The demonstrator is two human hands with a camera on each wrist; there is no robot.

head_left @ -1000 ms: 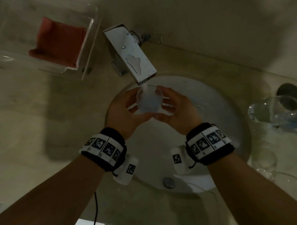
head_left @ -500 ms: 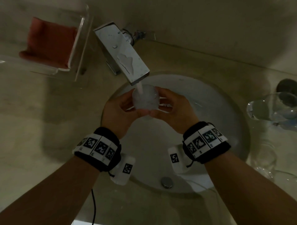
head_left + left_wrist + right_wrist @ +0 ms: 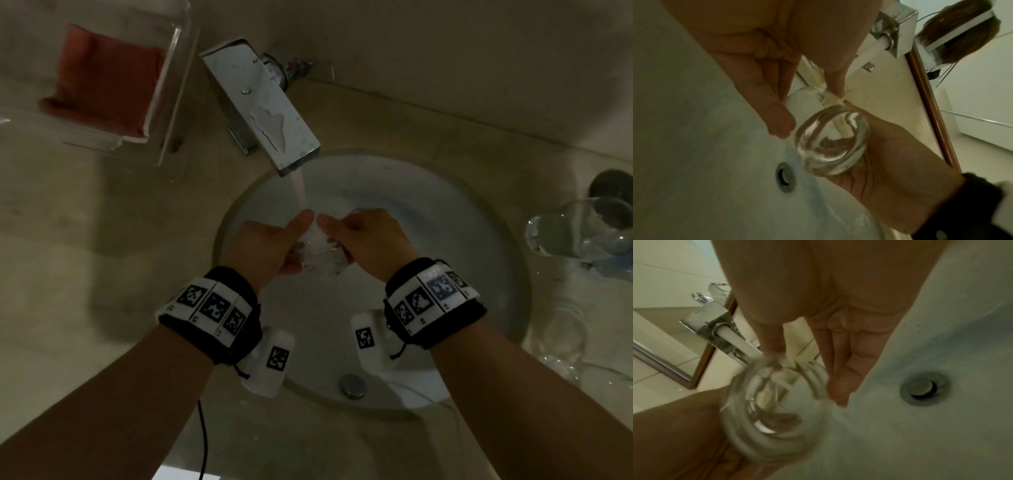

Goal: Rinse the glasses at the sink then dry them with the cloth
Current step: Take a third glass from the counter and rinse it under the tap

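Note:
A clear glass (image 3: 318,257) is tipped on its side low over the white sink (image 3: 445,240), held between both hands. My left hand (image 3: 267,246) grips it from the left, my right hand (image 3: 363,240) from the right, thumbs nearly meeting on top. Water (image 3: 299,188) runs from the square chrome faucet (image 3: 263,106) down onto the thumbs. In the left wrist view the glass (image 3: 832,142) shows its thick base, lying in the right palm (image 3: 890,162). The right wrist view shows the glass (image 3: 777,410) blurred. A red cloth (image 3: 102,78) lies in a clear tray (image 3: 171,85) at the back left.
Two more clear glasses stand on the counter right of the basin, one (image 3: 575,229) further back and one (image 3: 561,332) nearer. The drain plug (image 3: 352,386) is at the basin's near side. A wall runs behind the faucet.
The hands have come down and toward me with the glass, away from the spout where it was filling. The glass has tipped over, and the stream now falls on the thumbs.

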